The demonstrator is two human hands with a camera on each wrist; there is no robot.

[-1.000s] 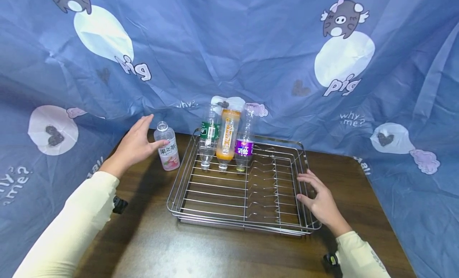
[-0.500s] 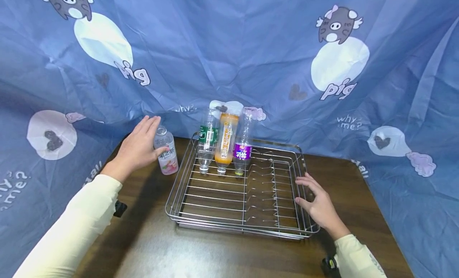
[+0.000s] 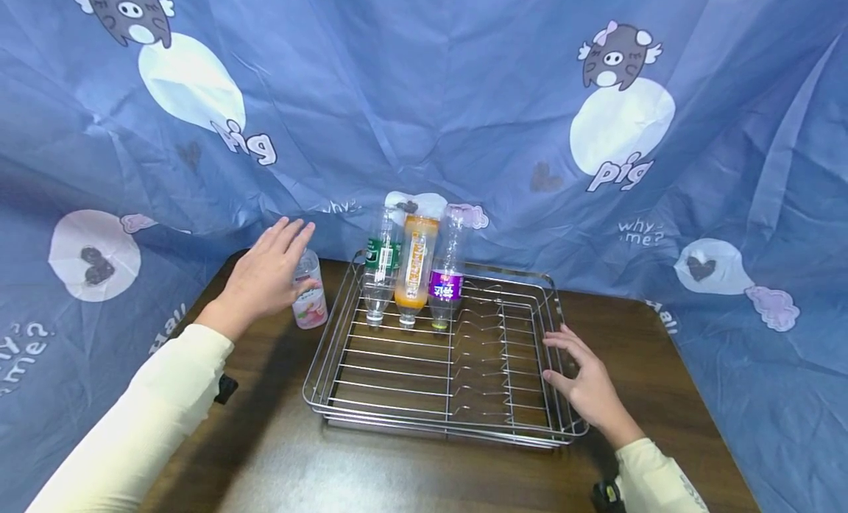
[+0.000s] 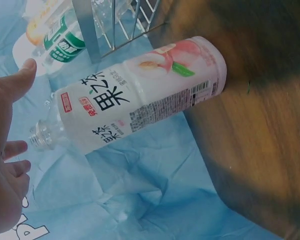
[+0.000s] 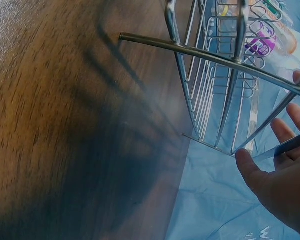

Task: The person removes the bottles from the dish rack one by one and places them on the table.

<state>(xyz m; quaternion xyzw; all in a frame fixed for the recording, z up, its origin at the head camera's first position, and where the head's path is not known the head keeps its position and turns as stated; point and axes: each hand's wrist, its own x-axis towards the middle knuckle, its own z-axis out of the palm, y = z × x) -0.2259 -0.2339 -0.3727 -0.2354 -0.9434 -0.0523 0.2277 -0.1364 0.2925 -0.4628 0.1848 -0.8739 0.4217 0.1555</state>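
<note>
My left hand (image 3: 268, 274), fingers spread straight and thumb apart, hovers at the upper part of a clear peach-drink bottle (image 3: 310, 307) and covers its neck in the head view. In the left wrist view, the uncapped mouth of the bottle (image 4: 135, 95) shows between thumb and fingers, with nothing gripped. The bottle stands upright on the table, left of a metal wire dish rack (image 3: 447, 427). My right hand (image 3: 589, 388) is at the rack's right rim, its fingers loosely extended over the bars. In the right wrist view, the thumb (image 5: 247, 167) appears beside the rim wire.
Upside down at the rack's back left lean a green-label bottle (image 3: 380, 259), an orange-and-clear bottle (image 3: 415, 266) and a purple-label bottle (image 3: 445, 285). Blue patterned cloth (image 3: 411, 93) hangs behind the wooden table (image 3: 318, 469).
My left hand has shifted right and now hides the neck of the peach-drink bottle. The right hand stays by the rack's rim. The head view has tilted up slightly.
</note>
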